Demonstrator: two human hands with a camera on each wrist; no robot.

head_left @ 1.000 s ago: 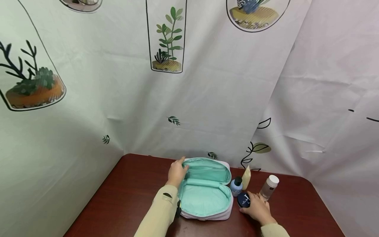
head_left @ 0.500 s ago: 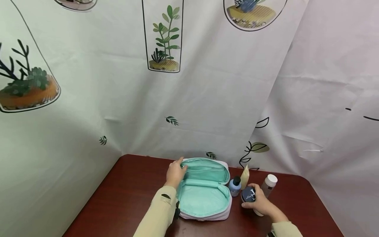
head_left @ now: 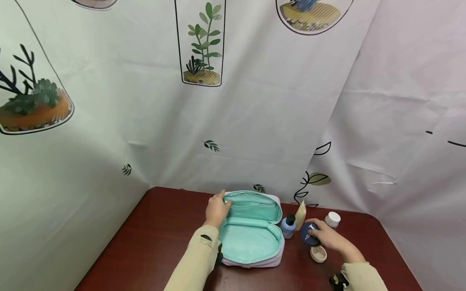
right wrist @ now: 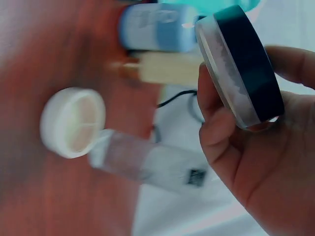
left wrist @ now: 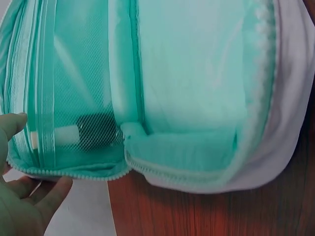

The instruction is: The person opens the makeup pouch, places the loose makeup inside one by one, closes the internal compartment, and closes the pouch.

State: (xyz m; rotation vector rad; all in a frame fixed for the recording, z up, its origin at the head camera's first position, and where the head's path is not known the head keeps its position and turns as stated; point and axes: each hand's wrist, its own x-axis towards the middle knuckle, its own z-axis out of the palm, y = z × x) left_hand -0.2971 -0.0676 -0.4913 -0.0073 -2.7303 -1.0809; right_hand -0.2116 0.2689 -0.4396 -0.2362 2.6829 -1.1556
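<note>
An unzipped cosmetic bag (head_left: 251, 244) with a mint-green lining lies spread on the table. My left hand (head_left: 217, 210) grips the left edge of its raised lid, thumb inside and fingers behind in the left wrist view. Behind the lid's mesh pocket shows a pale item with a dark end (left wrist: 98, 132), its kind unclear. My right hand (head_left: 329, 237) holds a round powder jar (right wrist: 248, 64) above the table, tilted, with a dark blue lid and a clear body of whitish powder. Below it on the table stands a small white round container (head_left: 318, 254) with inner dividers.
A blue bottle (head_left: 288, 227) with a black cap stands at the bag's right side, beside a cream tube (head_left: 301, 216). A clear bottle with a white cap (head_left: 333, 219) stands behind my right hand. The patterned cloth (head_left: 255, 121) rises behind the table (head_left: 164, 226).
My right hand has lifted the powder jar from the table and moved right with it, tilting it. The small white container has come into view beneath. My left hand stays on the lid.
</note>
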